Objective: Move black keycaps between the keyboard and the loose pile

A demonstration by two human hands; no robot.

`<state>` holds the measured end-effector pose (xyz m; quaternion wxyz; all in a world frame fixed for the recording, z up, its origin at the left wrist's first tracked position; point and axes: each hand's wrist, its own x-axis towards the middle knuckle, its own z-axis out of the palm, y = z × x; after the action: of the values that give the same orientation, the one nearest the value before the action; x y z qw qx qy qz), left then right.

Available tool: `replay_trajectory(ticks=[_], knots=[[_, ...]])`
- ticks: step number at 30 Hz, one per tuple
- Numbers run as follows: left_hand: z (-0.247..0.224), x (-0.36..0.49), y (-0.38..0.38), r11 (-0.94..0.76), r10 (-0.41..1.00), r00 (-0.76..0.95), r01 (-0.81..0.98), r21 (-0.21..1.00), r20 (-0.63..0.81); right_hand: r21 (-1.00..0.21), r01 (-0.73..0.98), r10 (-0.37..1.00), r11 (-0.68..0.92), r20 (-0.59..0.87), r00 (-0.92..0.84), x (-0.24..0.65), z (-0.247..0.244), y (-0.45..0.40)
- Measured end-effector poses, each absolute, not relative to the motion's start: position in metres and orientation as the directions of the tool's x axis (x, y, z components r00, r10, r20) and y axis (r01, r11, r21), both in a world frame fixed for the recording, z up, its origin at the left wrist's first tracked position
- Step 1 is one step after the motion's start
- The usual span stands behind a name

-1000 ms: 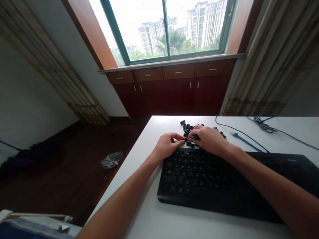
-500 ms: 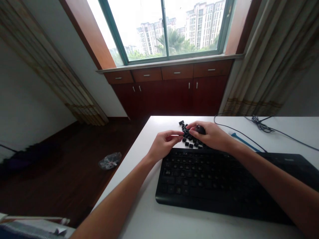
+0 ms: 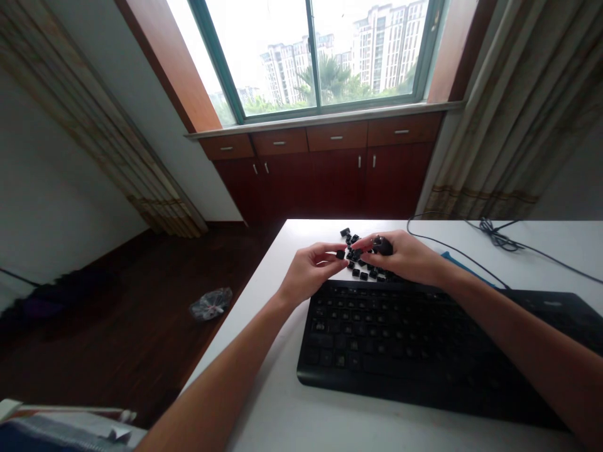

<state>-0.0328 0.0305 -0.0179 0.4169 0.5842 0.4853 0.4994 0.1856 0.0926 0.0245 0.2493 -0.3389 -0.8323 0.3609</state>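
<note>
My left hand (image 3: 307, 271) pinches a small black keycap (image 3: 340, 254) between thumb and fingertips, just above the table. Close on its right, my right hand (image 3: 411, 256) is closed around a black rounded object (image 3: 382, 245); most of it is hidden in the palm, so its kind is unclear. Beneath and between both hands lie several loose black keycaps (image 3: 363, 275) in a scattered pile. In front of the hands rests a black keyboard (image 3: 367, 333), many of its key positions bare of caps. My right forearm crosses over its right part.
A blue tool (image 3: 466, 269) lies on the white table (image 3: 268, 383), partly behind my right forearm. A black cable (image 3: 499, 238) runs along the far right. Left of the table edge, a clear plastic bag (image 3: 210, 304) sits on the dark floor.
The keycap in my left fingers has turned and shows more of its face. My right hand has shifted slightly right, still holding the rounded object. The camera view has moved a little.
</note>
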Motion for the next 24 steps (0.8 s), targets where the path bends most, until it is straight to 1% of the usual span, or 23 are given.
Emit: replay_trajectory(ticks=[4, 7, 10, 14, 16, 18, 22, 24], knots=[[-0.016, -0.029, 0.028, -0.225, 0.974, 0.055, 0.178, 0.958, 0.218, -0.761, 0.398, 0.753, 0.512, 0.175, -0.635, 0.186, 0.025, 0.091], [-0.016, -0.026, 0.026, -0.258, 0.966, 0.074, 0.225, 0.94, 0.247, -0.726, 0.423, 0.758, 0.541, 0.205, -0.619, 0.185, 0.028, 0.088], [-0.016, -0.024, 0.024, -0.296, 0.955, 0.081, 0.302, 0.906, 0.285, -0.66, 0.464, 0.761, 0.591, 0.265, -0.592, 0.187, 0.034, 0.083], [-0.013, -0.021, 0.02, -0.352, 0.936, 0.143, 0.379, 0.856, 0.322, -0.553, 0.465, 0.704, 0.692, 0.37, -0.607, 0.201, 0.038, 0.073], [-0.01, -0.02, 0.018, -0.402, 0.915, 0.206, 0.403, 0.822, 0.346, -0.508, 0.473, 0.682, 0.72, 0.387, -0.621, 0.214, 0.035, 0.064], [-0.005, -0.02, 0.015, -0.456, 0.887, 0.296, 0.426, 0.781, 0.356, -0.49, 0.484, 0.677, 0.726, 0.381, -0.63, 0.23, 0.03, 0.053], [0.0, -0.02, 0.011, -0.569, 0.783, 0.538, 0.415, 0.71, 0.313, -0.501, 0.487, 0.683, 0.715, 0.356, -0.637, 0.256, 0.012, 0.033], [0.001, -0.02, 0.01, -0.619, 0.725, 0.623, 0.399, 0.676, 0.296, -0.5, 0.497, 0.689, 0.709, 0.342, -0.639, 0.263, 0.004, 0.026]])
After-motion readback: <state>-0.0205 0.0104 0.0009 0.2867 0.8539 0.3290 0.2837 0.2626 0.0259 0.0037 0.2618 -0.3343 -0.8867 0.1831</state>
